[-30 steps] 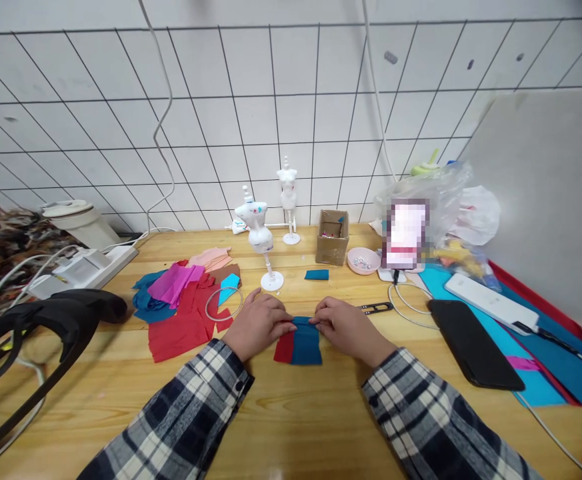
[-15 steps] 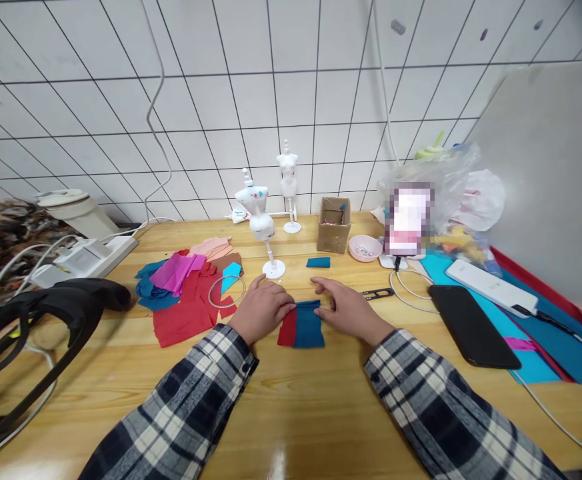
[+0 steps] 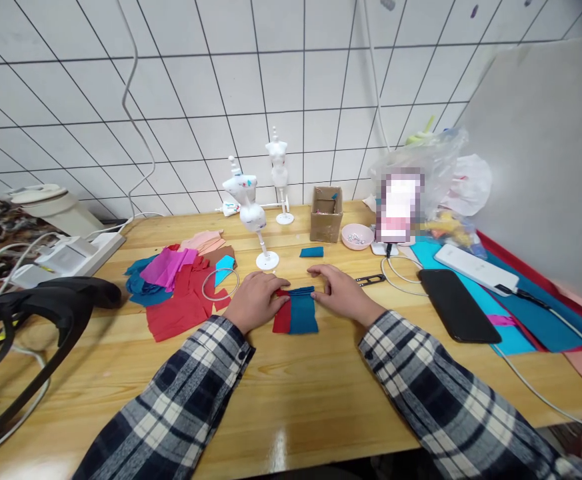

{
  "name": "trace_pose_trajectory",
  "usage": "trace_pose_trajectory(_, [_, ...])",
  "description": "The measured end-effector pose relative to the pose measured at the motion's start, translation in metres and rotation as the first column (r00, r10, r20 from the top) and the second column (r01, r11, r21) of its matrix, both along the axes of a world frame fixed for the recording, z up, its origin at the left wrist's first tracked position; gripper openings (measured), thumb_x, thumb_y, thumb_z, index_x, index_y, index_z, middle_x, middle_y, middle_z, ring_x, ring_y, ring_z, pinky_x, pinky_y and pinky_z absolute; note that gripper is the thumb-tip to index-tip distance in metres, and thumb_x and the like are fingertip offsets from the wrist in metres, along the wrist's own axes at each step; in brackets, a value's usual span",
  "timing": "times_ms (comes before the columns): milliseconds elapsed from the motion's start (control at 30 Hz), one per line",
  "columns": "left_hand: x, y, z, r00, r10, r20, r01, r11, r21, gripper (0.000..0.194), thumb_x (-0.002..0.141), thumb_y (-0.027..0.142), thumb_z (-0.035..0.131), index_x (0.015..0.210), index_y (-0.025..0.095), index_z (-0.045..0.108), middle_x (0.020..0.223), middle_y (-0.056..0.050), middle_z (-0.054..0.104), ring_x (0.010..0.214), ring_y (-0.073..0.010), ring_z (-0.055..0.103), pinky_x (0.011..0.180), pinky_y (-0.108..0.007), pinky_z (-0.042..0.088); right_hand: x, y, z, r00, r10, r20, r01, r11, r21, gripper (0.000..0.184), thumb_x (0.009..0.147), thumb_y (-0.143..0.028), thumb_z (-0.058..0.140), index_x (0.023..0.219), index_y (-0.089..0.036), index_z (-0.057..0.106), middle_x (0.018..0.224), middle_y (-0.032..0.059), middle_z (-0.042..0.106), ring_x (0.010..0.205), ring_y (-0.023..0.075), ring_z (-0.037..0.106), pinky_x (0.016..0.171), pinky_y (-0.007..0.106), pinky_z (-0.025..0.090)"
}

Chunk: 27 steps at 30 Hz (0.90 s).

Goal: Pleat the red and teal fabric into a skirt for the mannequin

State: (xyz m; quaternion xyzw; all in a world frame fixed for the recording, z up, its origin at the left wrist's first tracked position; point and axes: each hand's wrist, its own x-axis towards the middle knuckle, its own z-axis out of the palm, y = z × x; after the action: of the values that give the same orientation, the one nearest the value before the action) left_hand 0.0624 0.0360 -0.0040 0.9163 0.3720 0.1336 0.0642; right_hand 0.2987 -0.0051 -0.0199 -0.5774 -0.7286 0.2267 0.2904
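A: Where's the cloth?
B: Cloth [image 3: 297,312] flat on the desk [image 3: 291,400], dead centre, just in front of both hands. Teal layer on top, red strip showing along its 9 o'clock edge. Far edge looks gathered into small folds.

A: Hands?
B: Left hand [image 3: 255,300] at the cloth's 10 o'clock, palm down, fingers [image 3: 277,285] curled onto the far left corner, pressing rather than lifting. Right hand [image 3: 339,293] at 2 o'clock, fingers stretched flat along the far edge, thumb on the teal. Neither closed around anything; both just touch the cloth.

A: Around it?
B: Snips [image 3: 371,279] just beside the right hand at 3 o'clock. Small teal scrap [image 3: 311,252] at 12, apart from the cloth. Mannequin [image 3: 251,213] on a stand at 11, second one behind it. Scrap pile [image 3: 178,290] at 9, red, magenta, blue, with a wire ring [image 3: 219,283] on its edge. Box [image 3: 326,223] and pink dish [image 3: 357,236] at 1. Black phone [image 3: 458,305] at 3, well apart.
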Motion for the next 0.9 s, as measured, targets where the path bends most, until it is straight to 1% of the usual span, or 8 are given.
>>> trace_pose_trajectory(67, [0.001, 0.001, -0.001, 1.000, 0.005, 0.002, -0.005, 1.000, -0.009, 0.024, 0.091, 0.030, 0.053, 0.109, 0.022, 0.067, 0.100, -0.006, 0.071, 0.097, -0.0224, 0.062, 0.088, -0.037, 0.044, 0.000, 0.000, 0.002, 1.000, -0.016, 0.004, 0.016, 0.999, 0.028, 0.030, 0.079, -0.019, 0.066, 0.108, -0.021, 0.060, 0.106, 0.0020, 0.062, 0.072, 0.0114, 0.055, 0.070, 0.027, 0.043])
trace_pose_trajectory(133, [0.001, 0.001, -0.002, 1.000, 0.000, 0.013, 0.000, 1.000, -0.015, 0.023, 0.092, 0.027, 0.052, 0.106, 0.021, 0.068, 0.097, -0.006, 0.072, 0.094, -0.0218, 0.063, 0.085, -0.036, 0.045, 0.000, 0.000, 0.005, 0.998, -0.026, 0.050, 0.023, 0.998, 0.066, 0.017, 0.079, -0.018, 0.066, 0.095, -0.021, 0.062, 0.094, 0.0004, 0.060, 0.076, 0.0131, 0.054, 0.069, 0.026, 0.041])
trace_pose_trajectory(233, [0.001, 0.002, -0.001, 1.000, -0.009, 0.029, 0.010, 1.000, -0.029, 0.020, 0.090, 0.026, 0.053, 0.101, 0.021, 0.070, 0.093, -0.006, 0.071, 0.091, -0.0211, 0.063, 0.083, -0.035, 0.046, -0.002, -0.001, 0.008, 0.990, -0.023, 0.136, 0.015, 0.998, 0.060, 0.008, 0.079, -0.019, 0.067, 0.086, -0.022, 0.064, 0.082, -0.0008, 0.057, 0.078, 0.0145, 0.053, 0.067, 0.025, 0.037])
trace_pose_trajectory(333, [0.002, 0.002, -0.001, 1.000, -0.003, 0.028, 0.004, 0.999, -0.045, 0.019, 0.090, 0.026, 0.054, 0.095, 0.021, 0.071, 0.090, -0.006, 0.071, 0.088, -0.0201, 0.063, 0.080, -0.033, 0.046, -0.002, -0.002, 0.009, 0.989, -0.012, 0.148, 0.006, 0.999, 0.039, 0.008, 0.079, -0.019, 0.069, 0.085, -0.022, 0.064, 0.082, -0.0011, 0.058, 0.076, 0.0136, 0.053, 0.066, 0.024, 0.036])
trace_pose_trajectory(500, [0.001, 0.002, -0.002, 1.000, -0.003, 0.027, 0.004, 0.999, -0.045, 0.018, 0.090, 0.026, 0.053, 0.095, 0.021, 0.071, 0.091, -0.005, 0.070, 0.089, -0.0201, 0.062, 0.081, -0.033, 0.047, -0.001, -0.003, 0.010, 0.988, 0.009, 0.153, -0.011, 1.000, 0.012, 0.006, 0.078, -0.018, 0.069, 0.080, -0.022, 0.064, 0.081, -0.0017, 0.059, 0.074, 0.0127, 0.053, 0.064, 0.024, 0.035])
trace_pose_trajectory(667, [0.001, 0.002, -0.001, 1.000, 0.001, 0.012, 0.000, 0.999, -0.051, 0.017, 0.090, 0.025, 0.054, 0.095, 0.021, 0.070, 0.090, -0.005, 0.070, 0.090, -0.0200, 0.062, 0.081, -0.032, 0.047, -0.002, -0.004, 0.011, 0.979, 0.021, 0.203, -0.020, 1.000, -0.006, 0.006, 0.080, -0.020, 0.067, 0.084, -0.023, 0.067, 0.079, -0.0019, 0.059, 0.072, 0.0124, 0.054, 0.062, 0.024, 0.033])
trace_pose_trajectory(800, [0.002, 0.001, 0.000, 1.000, 0.011, 0.024, -0.010, 0.998, -0.062, 0.017, 0.089, 0.024, 0.054, 0.094, 0.022, 0.070, 0.090, -0.005, 0.069, 0.090, -0.0197, 0.061, 0.081, -0.032, 0.046, -0.004, -0.005, 0.012, 0.972, 0.043, 0.232, -0.044, 0.999, -0.004, 0.009, 0.081, -0.018, 0.065, 0.085, -0.024, 0.069, 0.080, -0.0012, 0.062, 0.074, 0.0133, 0.056, 0.064, 0.025, 0.034])
trace_pose_trajectory(900, [0.001, 0.000, 0.002, 1.000, 0.017, 0.022, -0.015, 0.998, -0.068, 0.016, 0.090, 0.025, 0.054, 0.094, 0.022, 0.070, 0.090, -0.004, 0.069, 0.089, -0.0196, 0.061, 0.080, -0.032, 0.046, -0.004, -0.005, 0.012, 0.972, 0.072, 0.224, -0.072, 0.997, -0.009, 0.011, 0.081, -0.016, 0.062, 0.083, -0.025, 0.069, 0.080, -0.0014, 0.063, 0.074, 0.0133, 0.056, 0.065, 0.025, 0.036])
